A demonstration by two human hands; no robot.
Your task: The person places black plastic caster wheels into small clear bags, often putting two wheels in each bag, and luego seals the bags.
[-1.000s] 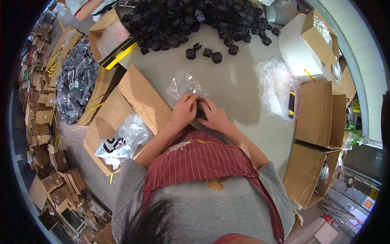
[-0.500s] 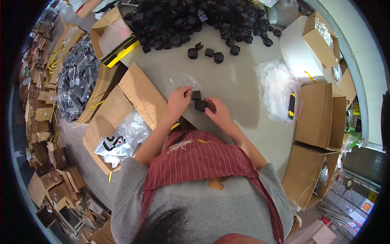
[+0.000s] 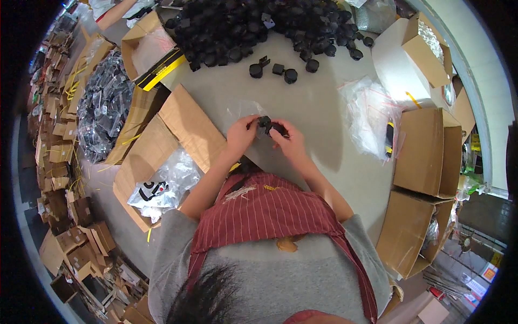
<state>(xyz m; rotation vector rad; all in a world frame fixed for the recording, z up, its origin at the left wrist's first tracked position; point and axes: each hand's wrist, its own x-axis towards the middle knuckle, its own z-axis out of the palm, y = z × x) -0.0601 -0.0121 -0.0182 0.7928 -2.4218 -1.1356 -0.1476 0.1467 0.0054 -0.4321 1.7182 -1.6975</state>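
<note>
Over the middle of the table, my right hand (image 3: 288, 139) pinches the round end of a small black part (image 3: 277, 129) that also has a square block. The block points up and left, at the fingertips of my left hand (image 3: 242, 133). My left hand is closed on a clear plastic bag (image 3: 245, 109), which spreads out thin and see-through behind its fingers. The block appears to be at the bag's edge; whether it is inside, I cannot tell. Several like black parts (image 3: 290, 76) lie loose farther up the table.
A big heap of black parts (image 3: 226, 32) covers the far side. At right lie a stack of clear bags (image 3: 364, 116), a yellow-and-black cutter (image 3: 389, 139) and open cartons (image 3: 418, 151). On the left are a flattened carton (image 3: 189, 124) and a box of bagged parts (image 3: 105, 105).
My right hand has moved up slightly and brought the black part to the left fingertips and the bag. The part has turned, its round end now to the right.
</note>
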